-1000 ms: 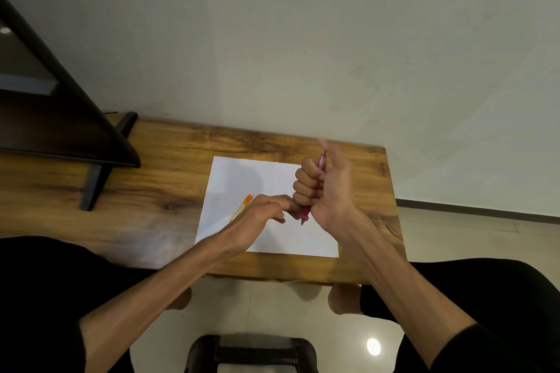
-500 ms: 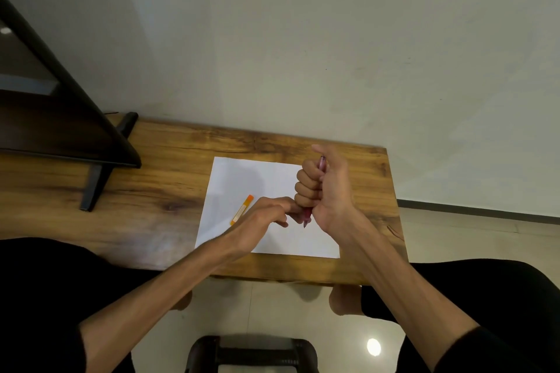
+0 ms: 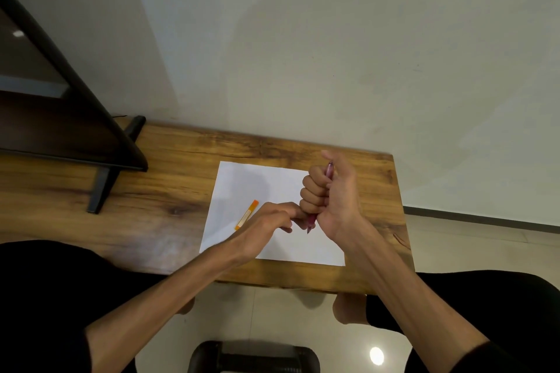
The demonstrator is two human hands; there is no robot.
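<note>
A white sheet of paper [image 3: 242, 188] lies on the wooden table [image 3: 169, 191]. My right hand [image 3: 330, 197] grips a pink pen [image 3: 328, 169] upright in its fist, tip pointing down just above the paper, thumb raised. My left hand [image 3: 266, 224] reaches in from the left, its fingertips pinching at the pen's lower end near the tip [image 3: 310, 222]. A small orange and white tube [image 3: 247, 215] lies on the paper, partly hidden behind my left hand.
A dark screen on a black stand [image 3: 100, 188] fills the table's left side. A plain wall rises behind the table. The table's right edge [image 3: 400, 206] drops to a tiled floor. A black stool top [image 3: 251, 357] sits below, between my knees.
Both hands stay nearly where they were. My right hand has lowered slightly with the pen, and my left fingers keep working at the pen's lower end.
</note>
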